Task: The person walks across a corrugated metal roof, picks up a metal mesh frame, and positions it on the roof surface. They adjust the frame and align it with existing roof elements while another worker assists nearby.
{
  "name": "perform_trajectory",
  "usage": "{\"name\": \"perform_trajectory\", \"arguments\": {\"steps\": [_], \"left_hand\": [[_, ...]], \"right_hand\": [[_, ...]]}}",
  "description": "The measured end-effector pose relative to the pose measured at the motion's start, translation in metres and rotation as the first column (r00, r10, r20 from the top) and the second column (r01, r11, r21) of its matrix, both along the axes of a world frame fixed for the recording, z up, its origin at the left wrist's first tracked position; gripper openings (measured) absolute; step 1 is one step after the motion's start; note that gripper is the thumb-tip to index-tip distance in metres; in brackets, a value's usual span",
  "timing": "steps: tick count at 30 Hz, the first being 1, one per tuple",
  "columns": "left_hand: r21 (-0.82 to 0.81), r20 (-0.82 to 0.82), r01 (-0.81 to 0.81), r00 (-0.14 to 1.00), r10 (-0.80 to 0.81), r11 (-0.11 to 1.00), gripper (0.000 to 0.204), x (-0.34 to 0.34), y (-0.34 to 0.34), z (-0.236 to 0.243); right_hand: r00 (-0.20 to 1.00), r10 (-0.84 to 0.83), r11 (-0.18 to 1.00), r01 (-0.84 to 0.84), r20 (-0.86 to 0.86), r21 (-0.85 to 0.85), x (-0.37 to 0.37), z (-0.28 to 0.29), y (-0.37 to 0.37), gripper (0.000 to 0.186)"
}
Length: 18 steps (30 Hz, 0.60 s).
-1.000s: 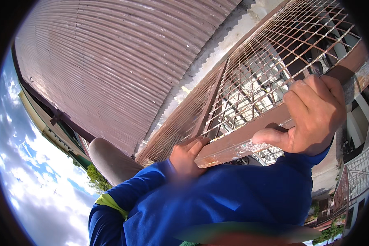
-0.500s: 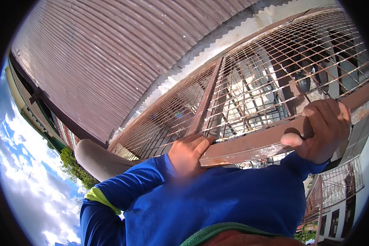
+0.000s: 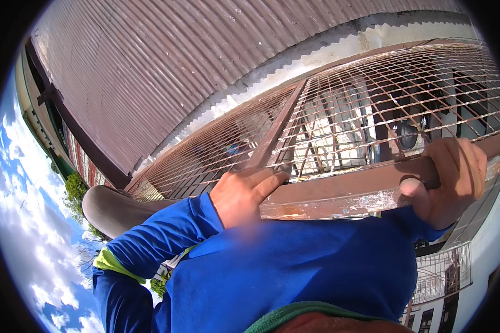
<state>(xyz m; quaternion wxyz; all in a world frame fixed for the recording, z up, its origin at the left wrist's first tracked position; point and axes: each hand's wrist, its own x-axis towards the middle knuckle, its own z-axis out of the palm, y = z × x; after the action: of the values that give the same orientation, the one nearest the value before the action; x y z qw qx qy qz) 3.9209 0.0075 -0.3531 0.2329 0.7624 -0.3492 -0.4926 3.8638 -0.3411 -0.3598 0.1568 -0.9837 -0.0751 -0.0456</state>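
A brown metal beam (image 3: 339, 191) with chipped, worn paint lies across in front of my chest, edging a rusty wire mesh (image 3: 383, 105). My left hand (image 3: 241, 194) rests over the beam's left part, where a brown crossbar (image 3: 278, 127) meets it; its fingers are bent over the metal, and their tips are partly hidden. Toward the beam's right end, my right hand (image 3: 455, 180) wraps round it, thumb on the near face and fingers over the top. Both arms wear blue sleeves.
Corrugated brown roofing sheets (image 3: 150, 72) slope beyond the mesh, with a pale wavy-edged strip (image 3: 294, 61) along their border. Dark and pale objects show below through the mesh. My grey-clad leg (image 3: 116, 208) is bent at left. A white building (image 3: 439, 305) stands lower right.
The whole view has turned and shifted slightly, so the roof and mesh sit differently in it. Both hands keep their places on the beam.
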Motion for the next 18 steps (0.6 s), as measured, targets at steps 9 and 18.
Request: {"name": "perform_trajectory", "arguments": {"steps": [9,18], "left_hand": [[0.511,0.268,-0.36,0.93,0.253,0.781,0.086,-0.043,0.12,0.03],[0.077,0.727,-0.534,0.608,0.319,0.842,0.058,-0.108,0.163,-0.003]], "right_hand": [[0.996,-0.054,0.998,0.056,-0.064,0.024,-0.01,-0.001,0.01,0.076],[1.0,-0.014,1.0,0.014,-0.01,0.007,-0.018,-0.007,0.012,0.057]]}}
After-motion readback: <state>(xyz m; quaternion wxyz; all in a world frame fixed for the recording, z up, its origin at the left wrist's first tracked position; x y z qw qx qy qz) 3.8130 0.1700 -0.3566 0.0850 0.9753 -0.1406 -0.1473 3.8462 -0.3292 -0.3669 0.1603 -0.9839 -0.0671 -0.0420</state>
